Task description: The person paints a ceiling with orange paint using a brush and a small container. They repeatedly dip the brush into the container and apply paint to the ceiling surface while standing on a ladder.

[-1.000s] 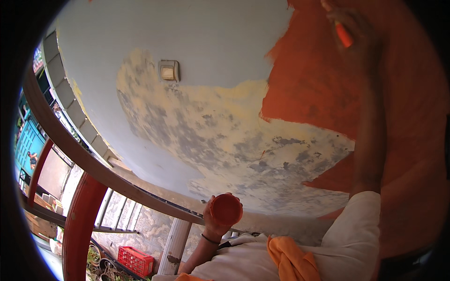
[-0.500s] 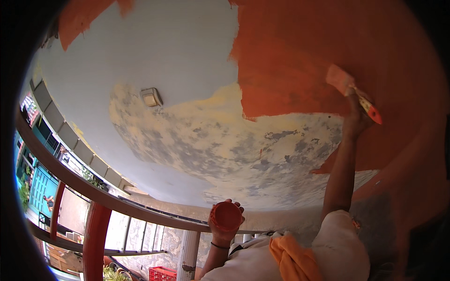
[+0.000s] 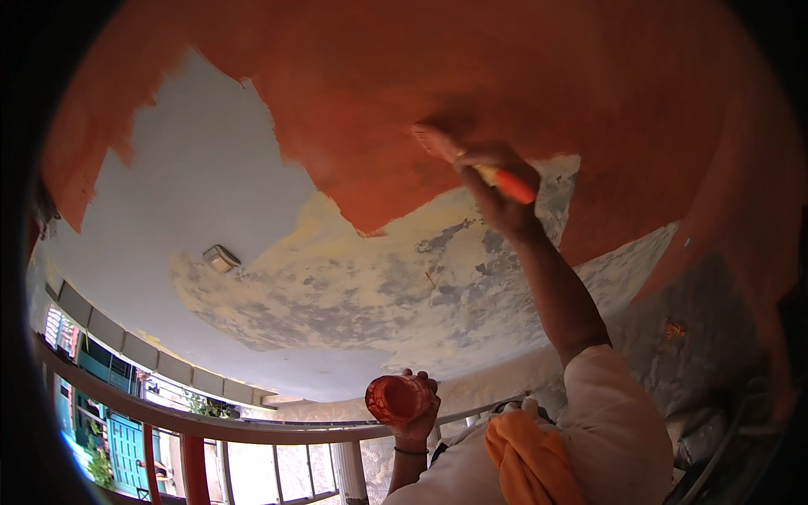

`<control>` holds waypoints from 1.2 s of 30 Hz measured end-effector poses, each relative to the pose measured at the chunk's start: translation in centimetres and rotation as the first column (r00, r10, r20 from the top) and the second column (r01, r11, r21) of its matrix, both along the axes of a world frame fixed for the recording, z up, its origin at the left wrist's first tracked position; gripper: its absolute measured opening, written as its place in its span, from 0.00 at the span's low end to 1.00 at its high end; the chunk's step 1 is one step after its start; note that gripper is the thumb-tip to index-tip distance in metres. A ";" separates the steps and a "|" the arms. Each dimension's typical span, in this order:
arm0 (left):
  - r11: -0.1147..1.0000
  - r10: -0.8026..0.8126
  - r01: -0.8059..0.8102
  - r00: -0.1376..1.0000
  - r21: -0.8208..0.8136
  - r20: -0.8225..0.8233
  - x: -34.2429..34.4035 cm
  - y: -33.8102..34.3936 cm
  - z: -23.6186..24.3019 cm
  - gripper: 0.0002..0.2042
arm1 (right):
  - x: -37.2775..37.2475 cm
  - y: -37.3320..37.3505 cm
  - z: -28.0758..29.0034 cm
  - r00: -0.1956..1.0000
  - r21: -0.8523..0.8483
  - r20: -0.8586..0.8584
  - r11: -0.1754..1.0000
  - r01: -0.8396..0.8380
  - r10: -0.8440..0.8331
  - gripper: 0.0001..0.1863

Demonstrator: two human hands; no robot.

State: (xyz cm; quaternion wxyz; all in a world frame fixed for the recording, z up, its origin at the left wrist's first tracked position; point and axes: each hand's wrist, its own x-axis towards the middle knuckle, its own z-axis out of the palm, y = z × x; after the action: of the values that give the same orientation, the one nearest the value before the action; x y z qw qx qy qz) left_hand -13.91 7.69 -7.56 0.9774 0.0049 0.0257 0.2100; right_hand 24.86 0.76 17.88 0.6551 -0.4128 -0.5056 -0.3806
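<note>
Orange-red paint (image 3: 362,109) spreads across the top of a pale grey wall (image 3: 210,151), where the right hand (image 3: 503,206), its fingers closed around the handle, holds a flat paintbrush with a bright red-orange handle end (image 3: 515,188). Its blurred bristles lie over the painted area; whether they touch it, I cannot tell. Lower down, the left hand (image 3: 421,423) has its fingers curled around a round, red-smeared container (image 3: 398,399), tilted with its mouth showing, near a brown curved railing (image 3: 252,430) and an orange cloth (image 3: 532,459) on the person's light-coloured clothing (image 3: 619,421).
</note>
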 end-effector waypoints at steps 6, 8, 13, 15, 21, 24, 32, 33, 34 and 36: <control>1.000 0.011 -0.011 1.000 -0.010 0.000 -1.0 -0.2 -0.7 0.29 | 12.6 -14.9 -5.2 0.817 0.266 -0.572 0.924 0.273 -0.076 0.08; 1.000 0.007 -0.007 1.000 -0.013 0.012 -0.8 -0.2 -0.3 0.29 | 16.0 -17.9 -6.0 0.798 0.346 -0.596 0.867 0.358 -0.091 0.09; 1.000 -0.017 0.018 0.998 -0.017 0.060 0.4 -0.5 0.5 0.29 | 18.5 -17.9 -4.2 0.789 0.283 -0.507 0.798 0.531 -0.346 0.07; 1.000 -0.029 0.029 0.998 0.000 0.064 0.9 -0.7 0.7 0.29 | 16.9 -14.5 -3.7 0.729 0.144 -0.331 0.731 0.667 -0.600 0.09; 0.998 -0.061 0.062 0.997 -0.021 0.042 1.6 -1.4 -0.1 0.30 | 1.3 -5.2 -8.0 0.930 -0.102 0.143 0.929 0.355 -0.340 0.17; 0.997 -0.074 0.074 0.997 0.006 0.013 1.6 -1.4 0.1 0.30 | -1.4 -4.0 -9.6 0.988 -0.095 -0.131 0.991 -0.090 0.078 0.13; 1.000 -0.016 0.016 1.000 0.013 0.024 -0.2 -1.2 -0.8 0.27 | 6.4 -9.1 -14.6 0.855 0.258 -0.496 0.914 0.312 -0.152 0.09; 1.000 -0.016 0.016 0.999 0.015 0.037 -0.2 -1.1 -1.0 0.27 | 6.7 -9.1 -14.7 0.833 0.213 -0.505 0.903 0.373 -0.225 0.09; 1.000 -0.017 0.016 0.999 0.017 0.050 -0.3 -1.1 -1.0 0.26 | 7.7 -8.8 -15.1 0.795 0.082 -0.438 0.861 0.501 -0.421 0.12; 1.000 -0.012 0.012 0.998 0.000 0.059 -0.4 -1.0 -1.5 0.27 | 7.5 -7.2 -15.0 0.692 -0.083 -0.200 0.716 0.693 -0.694 0.17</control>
State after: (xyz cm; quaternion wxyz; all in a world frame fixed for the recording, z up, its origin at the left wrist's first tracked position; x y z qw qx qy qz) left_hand -14.30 6.70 -9.02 0.9789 -0.0011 -0.0032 0.2042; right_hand 32.40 -6.44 2.90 0.5139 -0.6119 -0.2383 -0.5520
